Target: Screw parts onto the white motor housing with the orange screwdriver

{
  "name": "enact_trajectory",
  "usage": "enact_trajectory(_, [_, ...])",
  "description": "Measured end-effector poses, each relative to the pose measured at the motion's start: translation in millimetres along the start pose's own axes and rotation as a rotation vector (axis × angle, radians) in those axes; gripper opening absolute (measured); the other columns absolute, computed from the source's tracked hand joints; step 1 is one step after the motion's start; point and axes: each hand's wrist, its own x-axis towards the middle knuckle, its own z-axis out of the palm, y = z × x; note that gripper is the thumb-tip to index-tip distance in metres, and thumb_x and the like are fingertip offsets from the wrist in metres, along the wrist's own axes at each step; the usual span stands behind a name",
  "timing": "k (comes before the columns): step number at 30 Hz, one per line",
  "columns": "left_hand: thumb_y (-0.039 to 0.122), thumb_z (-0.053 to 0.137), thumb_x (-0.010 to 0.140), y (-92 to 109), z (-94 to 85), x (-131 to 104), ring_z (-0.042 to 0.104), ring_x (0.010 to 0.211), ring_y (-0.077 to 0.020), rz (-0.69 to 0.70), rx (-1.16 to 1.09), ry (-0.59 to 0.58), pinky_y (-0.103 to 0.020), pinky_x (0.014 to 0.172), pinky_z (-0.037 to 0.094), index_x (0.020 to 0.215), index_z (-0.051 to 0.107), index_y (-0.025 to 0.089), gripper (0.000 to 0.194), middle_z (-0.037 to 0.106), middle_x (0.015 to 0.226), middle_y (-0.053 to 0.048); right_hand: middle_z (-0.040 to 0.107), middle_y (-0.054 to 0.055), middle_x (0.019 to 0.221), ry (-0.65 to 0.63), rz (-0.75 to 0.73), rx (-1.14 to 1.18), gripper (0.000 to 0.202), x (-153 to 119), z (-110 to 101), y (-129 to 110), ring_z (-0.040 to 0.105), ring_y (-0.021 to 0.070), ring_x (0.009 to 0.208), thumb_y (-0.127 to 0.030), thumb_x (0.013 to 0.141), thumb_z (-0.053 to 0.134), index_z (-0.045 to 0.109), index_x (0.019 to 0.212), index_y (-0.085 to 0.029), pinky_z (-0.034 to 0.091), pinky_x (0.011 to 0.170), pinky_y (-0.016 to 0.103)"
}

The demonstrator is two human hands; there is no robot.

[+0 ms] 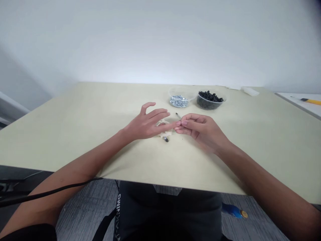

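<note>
One slim rod [178, 115], pinched in my right grip [202, 129] | left hand [147, 123] unclenched, apparently steadying | tub [208, 105] far, seemingly kept within reach

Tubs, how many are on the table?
2: the left tub with silvery bits, and the right tub with black pieces, at the back of the table.

Pale tbl [62, 127] under the R grip [200, 129]; pale wall [125, 40] beyond. Far R of grip: wht panel [297, 100] w/ gry edge, ylw-&-blk tool [313, 101] on it, type unclear. Beyond & R: wht scrap [250, 91] nr tbl's back edge. Below grip, nearer: gry carpet [82, 201]; blue item [234, 211] w/ gold end, R. Blk cable [62, 189]: nearer, well L.
</note>
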Motion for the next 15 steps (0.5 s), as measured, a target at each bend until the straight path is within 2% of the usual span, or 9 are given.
enact_trajectory(3, [0.020,0.055,0.091,-1.3,-0.2,-1.4,0.059,0.112,-0.0185,0.025,0.023,-0.011,-0.048,0.100,0.035,0.131,0.046,0.044,0.048,0.064,0.118,-0.001,0.066,0.007,0.088,-0.036,0.045,-0.010,0.021,0.8,-1.2,0.2,0.065,0.0134,0.083,-0.030,0.074,0.075,0.066,0.083,-0.013,0.055,0.083,0.029])
enact_trajectory(9, [0.017,0.054,0.091,-1.3,0.4,-1.5,0.058,0.114,-0.0188,0.015,0.010,-0.008,-0.048,0.102,0.034,0.133,0.046,0.043,0.050,0.064,0.119,-0.001,0.058,0.002,0.070,-0.073,0.067,-0.109,0.021,-0.5,0.3,-3.0,0.055,0.0073,0.060,-0.031,0.080,0.069,0.062,0.074,-0.012,0.047,0.058,0.021])
enact_trajectory(12, [0.018,0.055,0.091,-1.4,1.2,-2.0,0.058,0.114,-0.0187,-0.007,-0.031,-0.014,-0.048,0.103,0.033,0.132,0.046,0.044,0.049,0.064,0.119,0.000,0.057,0.002,0.070,-0.087,0.097,-0.102,0.022,-1.2,1.1,-4.3,0.055,0.0074,0.061,-0.032,0.081,0.068,0.062,0.075,-0.012,0.047,0.058,0.021])
enact_trajectory(15, [0.019,0.054,0.091,-1.5,1.1,-2.4,0.058,0.115,-0.0184,0.028,0.035,-0.034,-0.048,0.102,0.035,0.132,0.046,0.045,0.049,0.064,0.120,-0.001,0.058,0.003,0.072,-0.101,0.114,-0.089,0.023,-1.8,1.8,-5.2,0.056,0.0078,0.063,-0.033,0.081,0.068,0.062,0.077,-0.011,0.047,0.060,0.021])
